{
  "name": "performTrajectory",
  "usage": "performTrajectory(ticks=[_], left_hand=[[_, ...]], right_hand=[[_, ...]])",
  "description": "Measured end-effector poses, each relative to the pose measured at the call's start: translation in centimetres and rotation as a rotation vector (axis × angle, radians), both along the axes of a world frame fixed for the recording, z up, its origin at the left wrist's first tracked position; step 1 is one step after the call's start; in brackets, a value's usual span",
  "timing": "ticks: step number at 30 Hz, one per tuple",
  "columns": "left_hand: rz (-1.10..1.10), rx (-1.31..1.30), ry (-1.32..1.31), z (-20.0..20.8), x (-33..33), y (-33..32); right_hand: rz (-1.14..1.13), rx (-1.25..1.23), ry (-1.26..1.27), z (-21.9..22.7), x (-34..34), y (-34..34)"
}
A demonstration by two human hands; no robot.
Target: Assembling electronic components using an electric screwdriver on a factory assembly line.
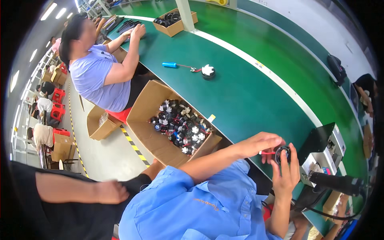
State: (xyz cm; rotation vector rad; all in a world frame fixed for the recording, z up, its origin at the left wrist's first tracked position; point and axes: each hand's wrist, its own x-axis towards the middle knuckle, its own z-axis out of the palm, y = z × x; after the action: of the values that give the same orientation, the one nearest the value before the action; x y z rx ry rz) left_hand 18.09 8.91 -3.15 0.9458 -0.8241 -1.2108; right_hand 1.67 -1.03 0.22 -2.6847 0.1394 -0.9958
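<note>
Here, the right hand point(286, 170) has its fingers closed on a small black round part point(282, 155) with a red wire, held up near the bench's near edge. The left hand point(260, 146) curls beside it at the wire; I cannot tell whether it grips. To their right, a white metal box with a black panel point(335, 146) stands close, limiting room there. Leftward, the dark green bench point(248, 100) offers a broad stretch of surface, reaching to a black round unit with a white star-shaped wheel point(208, 72), wired to a blue cylinder point(170, 65). Along the bench's near edge, a brown open cardboard box point(150, 98) full of similar units point(180, 126) crowds the space beside the left forearm.
</note>
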Motion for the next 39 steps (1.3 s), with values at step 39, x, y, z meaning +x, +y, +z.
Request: performTrajectory(ticks=[39], left_hand=[[0.009,0.122,0.457,0.3,-1.7,-1.4]], right_hand=[[-0.122,0.405,-0.164,-2.2,3.1,-0.5]])
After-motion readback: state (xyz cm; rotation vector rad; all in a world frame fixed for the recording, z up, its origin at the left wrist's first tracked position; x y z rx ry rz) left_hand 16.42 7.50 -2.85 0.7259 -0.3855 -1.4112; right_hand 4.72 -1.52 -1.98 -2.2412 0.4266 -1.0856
